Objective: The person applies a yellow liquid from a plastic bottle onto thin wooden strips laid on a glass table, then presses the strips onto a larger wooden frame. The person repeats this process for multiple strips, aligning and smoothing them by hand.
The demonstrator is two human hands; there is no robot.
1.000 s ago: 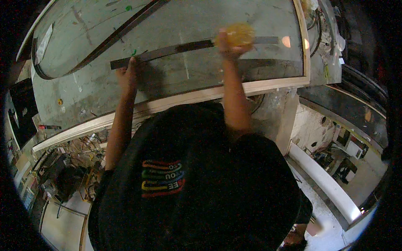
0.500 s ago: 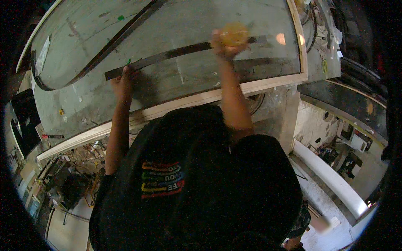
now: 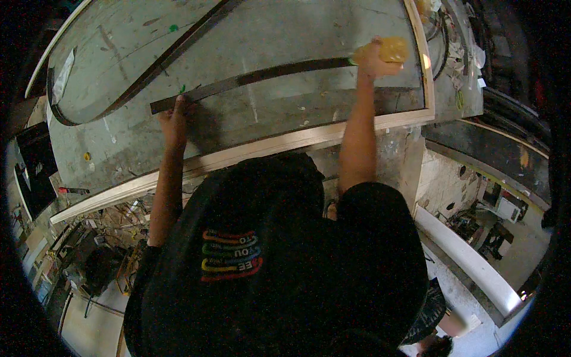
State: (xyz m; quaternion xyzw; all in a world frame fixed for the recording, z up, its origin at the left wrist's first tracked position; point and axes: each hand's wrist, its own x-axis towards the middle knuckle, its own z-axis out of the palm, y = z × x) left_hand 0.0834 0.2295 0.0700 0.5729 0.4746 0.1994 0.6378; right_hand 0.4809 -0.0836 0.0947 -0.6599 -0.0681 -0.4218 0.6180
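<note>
A long, narrow dark strip (image 3: 270,73) lies in a shallow curve across the grey-green tabletop (image 3: 285,35). My left hand (image 3: 173,122) grips it close to its left end, thumb on top and the other fingers partly hidden beneath. At the strip's right end, my right hand (image 3: 373,64) is closed around a yellow, shiny, see-through thing (image 3: 392,50); its exact kind is not clear. That thing is at or just above the strip, and I cannot tell whether they touch. Farther left, another dark strip (image 3: 146,80) bends in a loop and runs up toward the far edge.
Pale wooden edging (image 3: 262,144) borders the table in front of me. A small yellow ring-like piece (image 3: 87,156) and a red-and-black tool (image 3: 74,190) lie at the left. Cables and rags (image 3: 455,65) clutter the right side. A long white panel (image 3: 470,262) stands lower right.
My right hand has moved right along the strip with the yellow thing, reaching the strip's right end. My left hand has stayed at the left end.
</note>
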